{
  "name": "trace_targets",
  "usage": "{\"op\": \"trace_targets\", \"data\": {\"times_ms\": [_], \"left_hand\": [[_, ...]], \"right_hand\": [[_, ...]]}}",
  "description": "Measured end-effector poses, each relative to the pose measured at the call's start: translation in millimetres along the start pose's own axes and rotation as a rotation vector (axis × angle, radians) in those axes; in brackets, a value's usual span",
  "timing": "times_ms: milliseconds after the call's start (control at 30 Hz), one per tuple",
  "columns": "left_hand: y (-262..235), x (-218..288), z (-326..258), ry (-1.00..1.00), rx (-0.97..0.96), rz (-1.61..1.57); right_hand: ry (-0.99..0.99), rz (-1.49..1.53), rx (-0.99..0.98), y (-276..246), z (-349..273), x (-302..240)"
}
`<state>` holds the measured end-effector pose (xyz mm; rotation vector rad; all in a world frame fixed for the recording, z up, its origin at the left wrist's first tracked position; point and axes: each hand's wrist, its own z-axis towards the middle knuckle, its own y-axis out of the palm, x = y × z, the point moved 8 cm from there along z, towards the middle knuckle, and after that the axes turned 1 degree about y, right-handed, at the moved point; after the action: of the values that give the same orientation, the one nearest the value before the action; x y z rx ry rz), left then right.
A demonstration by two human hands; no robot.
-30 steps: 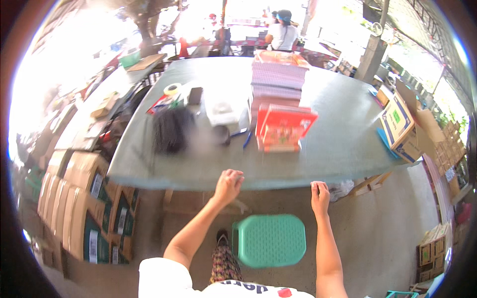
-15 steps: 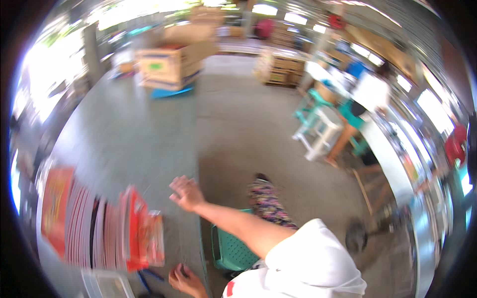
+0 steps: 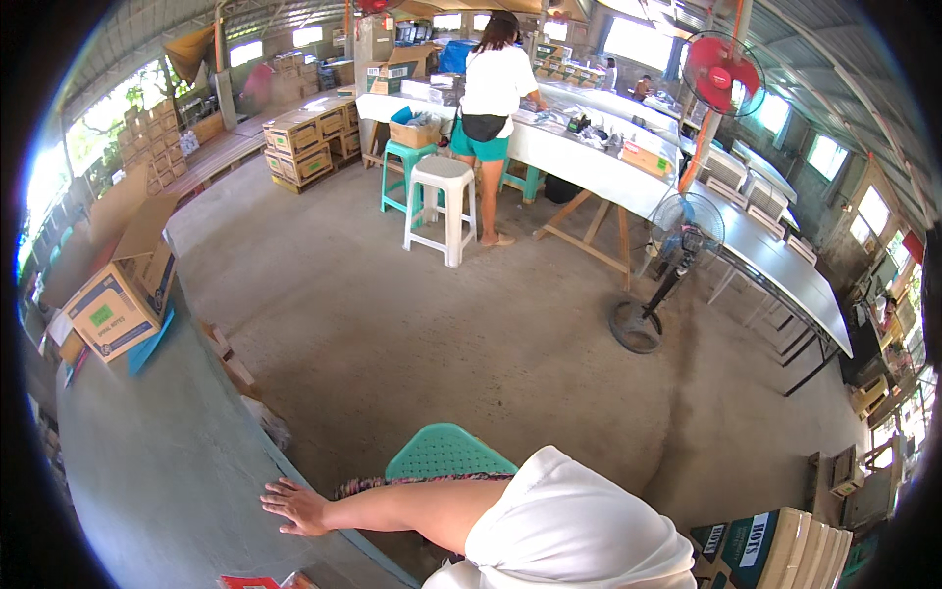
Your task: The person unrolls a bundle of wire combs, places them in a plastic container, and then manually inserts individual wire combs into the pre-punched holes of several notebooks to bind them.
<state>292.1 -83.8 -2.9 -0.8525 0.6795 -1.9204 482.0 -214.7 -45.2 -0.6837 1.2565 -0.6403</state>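
Note:
My right hand (image 3: 294, 507) lies palm down with fingers spread on the grey tabletop (image 3: 182, 442), close to its curved edge. It is open and holds nothing. The bare forearm reaches left from a white sleeve. Just beyond the arm is a green plastic stool (image 3: 449, 452) with a perforated seat, and some patterned cloth shows between them. At the lower edge, red covers (image 3: 250, 582) peek in, mostly cut off. My left hand is out of the picture.
An open carton (image 3: 123, 304) stands on blue sheets at the table's far left. Across the concrete floor, a person (image 3: 491, 88) stands at a long white table (image 3: 579, 147) behind a white stool (image 3: 440, 201). A pedestal fan (image 3: 677, 255) and stacked cartons (image 3: 770, 550) are at the right.
The view has swung right, bringing the person and fan toward the middle. The stack of red-covered booklets and my left hand have left the picture. My right hand now rests on the table.

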Motion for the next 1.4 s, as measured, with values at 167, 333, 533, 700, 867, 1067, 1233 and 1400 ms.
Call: {"op": "trace_targets", "data": {"times_ms": [167, 333, 533, 700, 867, 1067, 1233, 1400], "left_hand": [[-4, -30, -7, -0.090, -0.027, 0.110], [-16, -51, -47, -0.446, -0.064, 0.091], [-58, -47, -77, -0.784, 0.244, 0.357], [-101, -18, -86, -1.108, 0.660, 0.392], [-120, -31, -36, -1.064, 0.800, 0.083], [-113, -37, 9, -1.001, 0.722, 0.147], [-121, -50, 17, -0.947, 0.649, 0.167], [-123, -72, -13, -0.966, 0.695, -0.035]], "right_hand": [[-0.081, -0.138, -0.115, 15, 26, -8], [-0.357, -0.275, 0.061, 6, 46, -13], [-0.608, 0.452, -0.345, 39, 68, -41], [-0.640, 1.061, -0.825, 30, 79, -129], [-0.842, 1.080, -0.896, 41, 55, -129], [-0.805, 1.198, -0.844, 44, 61, -112], [-0.640, 1.287, -0.910, 43, 65, -122], [-0.639, 1.209, -0.800, 17, 54, -150]]}}
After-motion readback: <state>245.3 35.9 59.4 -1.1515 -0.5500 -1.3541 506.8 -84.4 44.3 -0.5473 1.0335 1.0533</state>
